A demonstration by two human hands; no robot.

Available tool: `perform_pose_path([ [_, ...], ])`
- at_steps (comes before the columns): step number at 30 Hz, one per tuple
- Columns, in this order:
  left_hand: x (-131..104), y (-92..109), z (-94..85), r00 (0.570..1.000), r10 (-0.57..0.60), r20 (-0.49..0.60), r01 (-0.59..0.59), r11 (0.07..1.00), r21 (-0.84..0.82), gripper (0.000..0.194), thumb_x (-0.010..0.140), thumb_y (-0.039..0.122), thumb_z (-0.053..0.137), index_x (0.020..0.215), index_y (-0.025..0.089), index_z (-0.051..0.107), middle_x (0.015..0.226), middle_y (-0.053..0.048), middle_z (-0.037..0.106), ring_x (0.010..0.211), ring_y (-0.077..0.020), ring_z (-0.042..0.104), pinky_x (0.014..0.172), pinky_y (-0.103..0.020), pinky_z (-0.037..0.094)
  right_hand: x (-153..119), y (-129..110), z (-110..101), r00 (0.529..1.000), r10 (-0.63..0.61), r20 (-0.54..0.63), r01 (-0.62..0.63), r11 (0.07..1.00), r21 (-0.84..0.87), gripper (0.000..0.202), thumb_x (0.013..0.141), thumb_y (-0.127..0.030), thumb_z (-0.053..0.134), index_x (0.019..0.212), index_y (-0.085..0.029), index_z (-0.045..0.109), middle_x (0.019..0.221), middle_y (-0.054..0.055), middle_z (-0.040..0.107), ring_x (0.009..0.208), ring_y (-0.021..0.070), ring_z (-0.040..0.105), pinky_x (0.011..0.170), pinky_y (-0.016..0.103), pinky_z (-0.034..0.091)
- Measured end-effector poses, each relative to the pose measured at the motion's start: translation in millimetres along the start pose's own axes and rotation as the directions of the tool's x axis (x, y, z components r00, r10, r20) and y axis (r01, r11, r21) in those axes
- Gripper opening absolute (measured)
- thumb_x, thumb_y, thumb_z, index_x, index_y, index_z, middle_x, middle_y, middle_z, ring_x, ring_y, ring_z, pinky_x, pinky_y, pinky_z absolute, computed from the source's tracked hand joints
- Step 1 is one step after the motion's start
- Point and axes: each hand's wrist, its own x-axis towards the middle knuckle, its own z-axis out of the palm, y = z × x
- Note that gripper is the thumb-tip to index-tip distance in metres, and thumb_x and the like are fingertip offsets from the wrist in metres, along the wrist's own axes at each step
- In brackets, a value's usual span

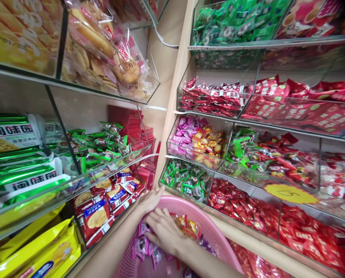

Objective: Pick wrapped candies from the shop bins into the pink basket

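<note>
A pink plastic basket (215,222) with perforated walls is low in the middle of the head view. My left hand (151,200) is closed on its far-left rim, one digit sticking up along the edge; my right hand hides some of its fingers. Inside the basket, my right hand (164,227) has its fingers curled over purple-wrapped candies (142,245); its fingertips are partly out of sight. Yellow-and-red wrapped sweets (186,226) lie beyond that hand, and dark purple wrapped candies (207,245) are at the right inside wall.
Clear bins of wrapped snacks rise on both sides. On the right, one holds green-wrapped candies (186,179), another red packets (247,208), beneath a yellow price tag (291,193). Left are red-and-blue biscuit packs (103,212) and yellow packages (51,247). A wooden post (172,88) stands between.
</note>
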Motion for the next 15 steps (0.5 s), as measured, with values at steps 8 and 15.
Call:
perform_pose_path([
  [8,-2.9,2.8,-1.5,1.0,-0.001,0.0,0.001,1.0,0.023,0.08,0.078,0.069,0.007,0.102,0.017,0.064,0.112,-0.016,0.062,0.109,-0.032,0.054,0.088,-0.04,0.039,-3.2,-2.5,27.7,0.999,-0.045,0.029,0.05,0.977,-0.209,0.024,0.08,-0.037,0.057,0.093,-0.018,0.05,0.093,0.003,0.055,0.091,0.0196,0.047,0.082,0.037,0.041],
  [15,-6.3,5.8,-3.1,0.999,-0.028,-0.031,0.029,0.999,0.019,0.075,0.08,0.065,0.011,0.095,0.018,0.067,0.107,-0.013,0.066,0.108,-0.0292,0.055,0.09,-0.036,0.038,-5.6,-0.4,30.3,0.998,-0.051,0.028,0.055,0.975,-0.215,0.035,0.077,-0.047,0.059,0.096,-0.018,0.051,0.094,0.003,0.054,0.089,0.0201,0.047,0.081,0.038,0.043],
])
